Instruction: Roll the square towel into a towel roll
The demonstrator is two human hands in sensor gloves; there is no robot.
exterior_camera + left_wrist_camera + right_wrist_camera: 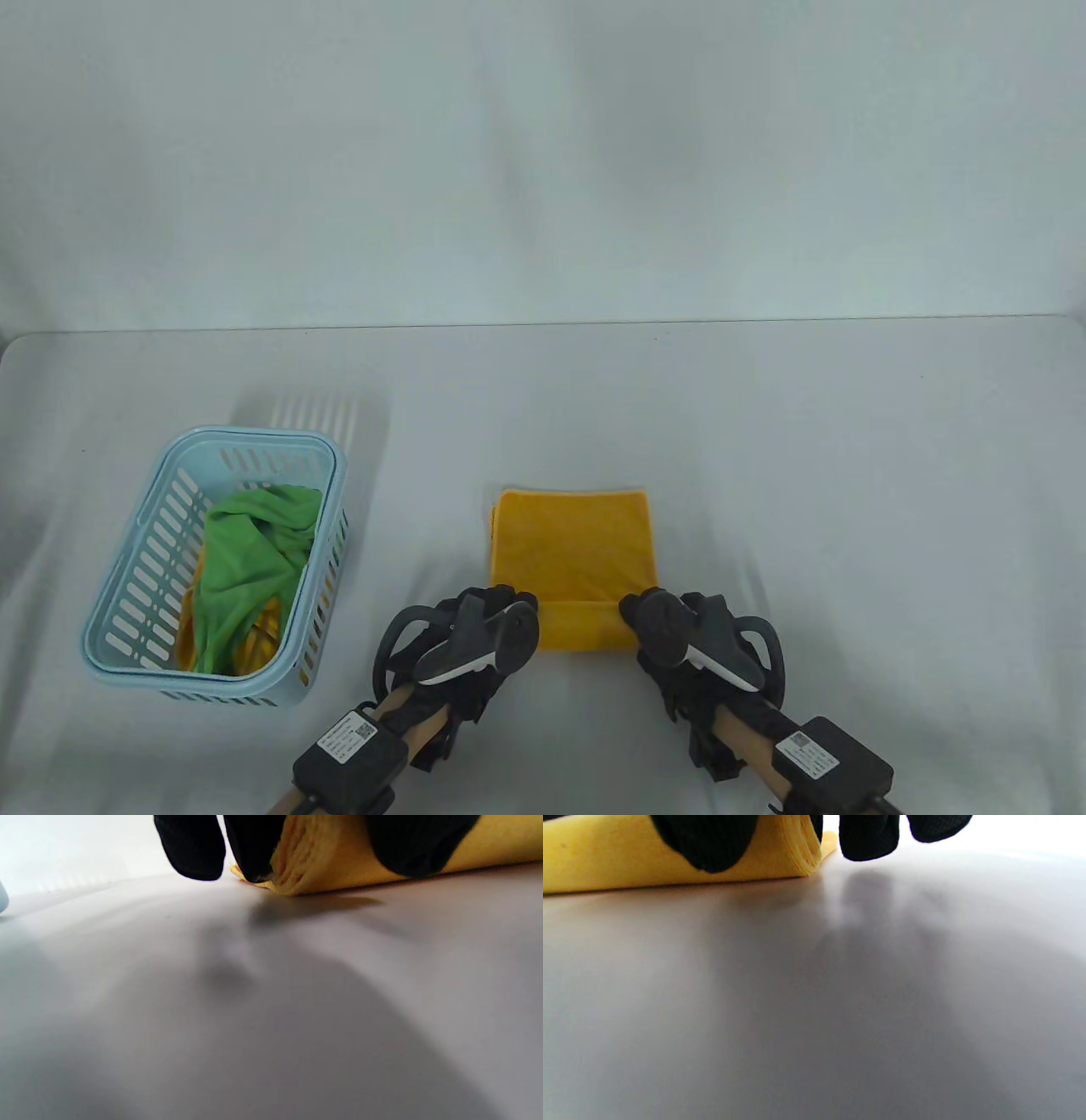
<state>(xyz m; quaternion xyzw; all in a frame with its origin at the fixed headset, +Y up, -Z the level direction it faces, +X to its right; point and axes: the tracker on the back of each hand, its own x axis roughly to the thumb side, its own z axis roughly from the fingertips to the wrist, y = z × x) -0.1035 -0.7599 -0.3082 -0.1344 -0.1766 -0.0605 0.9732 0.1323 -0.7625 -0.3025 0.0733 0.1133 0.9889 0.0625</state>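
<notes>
White table (764, 475) w/ yellow towel (570, 543), blue basket (161, 518).

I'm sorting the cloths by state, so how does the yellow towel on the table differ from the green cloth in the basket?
The yellow square towel lies flat on the white table, its near edge turned up into the start of a roll; the green cloth sits crumpled in the pale blue slotted plastic basket. The left hand and right hand grip the yellow towel; nothing touches the green cloth. Both are soft fabric.
</notes>
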